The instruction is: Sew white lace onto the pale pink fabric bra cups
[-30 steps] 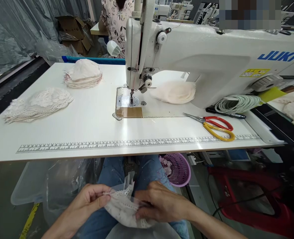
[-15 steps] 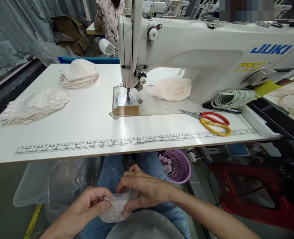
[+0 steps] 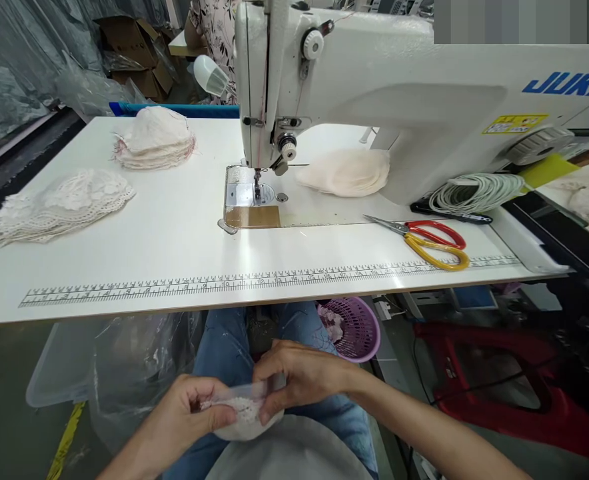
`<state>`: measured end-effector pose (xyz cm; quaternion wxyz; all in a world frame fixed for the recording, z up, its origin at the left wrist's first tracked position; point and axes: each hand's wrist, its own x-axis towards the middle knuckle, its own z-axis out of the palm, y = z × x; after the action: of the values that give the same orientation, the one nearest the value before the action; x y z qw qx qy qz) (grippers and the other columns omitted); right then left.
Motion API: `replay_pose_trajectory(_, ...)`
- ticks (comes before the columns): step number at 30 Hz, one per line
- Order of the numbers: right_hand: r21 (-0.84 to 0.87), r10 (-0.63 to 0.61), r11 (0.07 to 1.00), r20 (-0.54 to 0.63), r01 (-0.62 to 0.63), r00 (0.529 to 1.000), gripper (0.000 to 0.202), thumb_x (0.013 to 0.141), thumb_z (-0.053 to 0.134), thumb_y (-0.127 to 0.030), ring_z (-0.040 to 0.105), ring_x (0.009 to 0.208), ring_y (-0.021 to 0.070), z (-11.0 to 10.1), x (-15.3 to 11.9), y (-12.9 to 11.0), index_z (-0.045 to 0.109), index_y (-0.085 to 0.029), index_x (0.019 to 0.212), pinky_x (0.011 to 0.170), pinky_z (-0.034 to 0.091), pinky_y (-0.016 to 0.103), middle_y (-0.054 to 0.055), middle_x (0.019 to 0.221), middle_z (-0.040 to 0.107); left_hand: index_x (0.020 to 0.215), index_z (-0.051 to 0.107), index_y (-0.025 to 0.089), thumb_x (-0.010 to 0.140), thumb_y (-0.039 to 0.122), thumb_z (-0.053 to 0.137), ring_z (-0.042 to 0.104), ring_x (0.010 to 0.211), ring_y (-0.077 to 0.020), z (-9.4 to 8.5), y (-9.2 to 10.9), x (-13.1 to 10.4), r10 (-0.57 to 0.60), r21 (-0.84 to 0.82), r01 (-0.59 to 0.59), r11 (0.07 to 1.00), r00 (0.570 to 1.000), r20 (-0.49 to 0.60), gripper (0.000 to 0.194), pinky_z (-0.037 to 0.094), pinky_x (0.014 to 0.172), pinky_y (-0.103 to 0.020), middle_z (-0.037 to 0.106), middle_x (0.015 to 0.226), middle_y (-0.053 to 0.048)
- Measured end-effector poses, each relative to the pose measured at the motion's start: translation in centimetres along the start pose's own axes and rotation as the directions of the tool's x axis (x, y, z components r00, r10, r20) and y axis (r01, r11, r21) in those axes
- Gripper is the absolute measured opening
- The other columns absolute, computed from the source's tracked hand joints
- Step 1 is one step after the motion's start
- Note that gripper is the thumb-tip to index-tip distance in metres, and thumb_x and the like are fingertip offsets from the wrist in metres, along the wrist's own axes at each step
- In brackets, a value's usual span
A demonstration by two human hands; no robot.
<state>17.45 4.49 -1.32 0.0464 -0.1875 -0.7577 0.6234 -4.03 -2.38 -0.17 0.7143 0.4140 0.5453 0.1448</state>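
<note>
Over my lap, both hands hold a small white fabric piece [image 3: 247, 427] with lace and a sheer upper edge. My left hand [image 3: 194, 410] pinches its left end between thumb and fingers. At the right end, my right hand [image 3: 294, 380] grips the sheer edge, thumb in front and fingers behind. The piece looks curved like a cup; its far side is partly hidden by my fingers. Above my hands is the table with a white sewing machine [image 3: 399, 87], its needle over the metal plate [image 3: 244, 193].
Lace pieces [image 3: 64, 203] and a second fabric stack [image 3: 154, 137] lie on the left of the table. Pale oval pieces [image 3: 347, 173] rest beside the needle. Scissors [image 3: 424, 240] and coiled cord [image 3: 474, 193] lie right. A purple basket [image 3: 357, 330] stands below.
My hands have shifted slightly right with the fabric piece, and its sheer edge now shows stretched between them. The view has tilted and moved a little closer to the table.
</note>
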Motion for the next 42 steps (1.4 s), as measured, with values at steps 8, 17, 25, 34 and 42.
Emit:
replay_pose_trajectory(8,0.144,-0.067,0.987,0.014,0.064,0.998,0.03,0.078,0.066,-0.041,0.057,0.067,0.0113,0.0,-0.5,1.3,0.067,-0.013,0.086,0.059,0.04,0.018,0.0,0.072,0.06,0.07,0.074,0.013,0.071,0.058,0.063,0.038,0.057,-0.0125,-0.6,0.3,-0.8,0.002,0.041,-0.004,0.999,0.999,0.045,0.046,0.027,0.053,-0.02,0.051,0.055,0.001)
replay_pose_trajectory(17,0.183,-0.038,0.982,-0.076,0.051,0.996,0.035,0.074,0.068,-0.047,0.05,0.056,0.0079,0.8,0.2,1.2,0.067,-0.011,0.074,0.052,0.035,0.017,-0.003,0.062,0.055,0.093,0.075,0.017,0.074,0.059,0.061,0.05,0.07,-0.017,-1.0,0.3,-1.3,0.002,0.002,-0.002,1.0,0.997,0.079,0.048,0.036,0.064,-0.021,0.065,0.072,-0.003)
replay_pose_trajectory(25,0.265,-0.066,0.961,-0.033,0.073,0.997,0.04,0.076,0.065,-0.05,0.056,0.065,0.0114,0.9,0.4,1.8,0.07,-0.01,0.081,0.056,0.039,0.017,0.001,0.068,0.061,0.109,0.068,0.022,0.071,0.05,0.07,0.054,0.083,-0.0197,-1.4,1.0,-1.4,-0.023,-0.136,0.062,0.989,0.961,0.277,0.047,0.039,0.07,-0.022,0.067,0.095,-0.005)
replay_pose_trajectory(34,0.352,-0.01,0.936,0.101,-0.027,0.995,0.036,0.077,0.065,-0.044,0.06,0.073,0.0133,-0.7,-0.3,1.1,0.069,-0.009,0.085,0.065,0.046,0.018,0.004,0.078,0.062,0.071,0.073,0.011,0.061,0.054,0.073,0.038,0.059,-0.011,-1.3,0.5,-0.1,-0.071,-0.026,0.074,0.997,0.993,0.095,0.043,0.026,0.055,-0.02,0.05,0.058,0.002)
replay_pose_trajectory(42,0.259,0.006,0.966,0.089,-0.029,0.996,0.036,0.07,0.072,-0.045,0.058,0.066,0.0115,0.1,-0.3,0.7,0.066,-0.012,0.084,0.058,0.042,0.017,-0.001,0.073,0.06,0.073,0.073,0.013,0.06,0.057,0.074,0.047,0.062,-0.0124,-1.7,-0.2,-0.8,-0.092,-0.131,0.103,0.986,0.992,0.091,0.046,0.033,0.058,-0.019,0.063,0.064,-0.002)
